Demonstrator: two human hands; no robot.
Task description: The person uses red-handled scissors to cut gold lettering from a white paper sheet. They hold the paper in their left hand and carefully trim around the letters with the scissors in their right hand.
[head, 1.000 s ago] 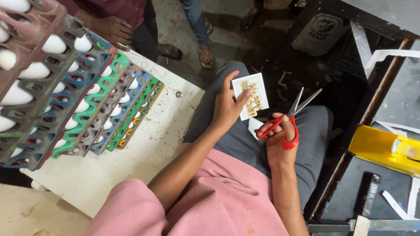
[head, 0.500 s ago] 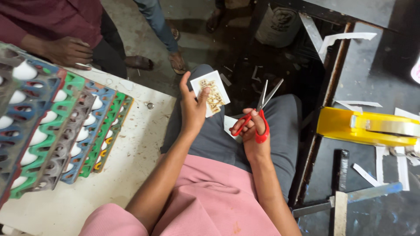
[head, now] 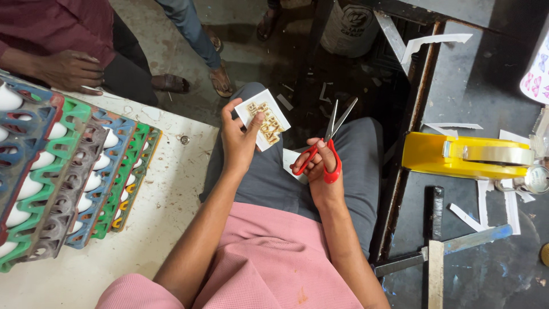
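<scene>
1. We are taking the yellow tape dispenser [head: 466,157] on the dark bench as our landmark; every place below is given relative to it.
2. We are pinching a small white card [head: 263,119] with a gold pattern in the left hand [head: 239,143], well to the left of the dispenser and slightly higher in the view, over the lap. The thumb is pressing on the card's face and the fingers are backing it from behind.
3. We are gripping the red-handled scissors [head: 323,151] in the right hand [head: 320,174], between the card and the dispenser. The fingers are threaded through the loops, and the blades are standing parted, pointing up and away from the body.
4. We are noting that the blades are just beside the card's right edge and not touching it.
5. For a clean cut, we are judging it best to keep the card flat and taut, with the thumb clear of the cutting line.
6. We are advising that the card be fed deep into the blades' throat, not the tips, so the edge comes out straight.
7. We are advising that the card, not the scissors, be turned at corners.
8. We are noting another white piece [head: 291,163] lying on the lap below the scissors, and stacked egg trays [head: 68,171] far left of the dispenser, next to another person's hand [head: 71,70].
</scene>
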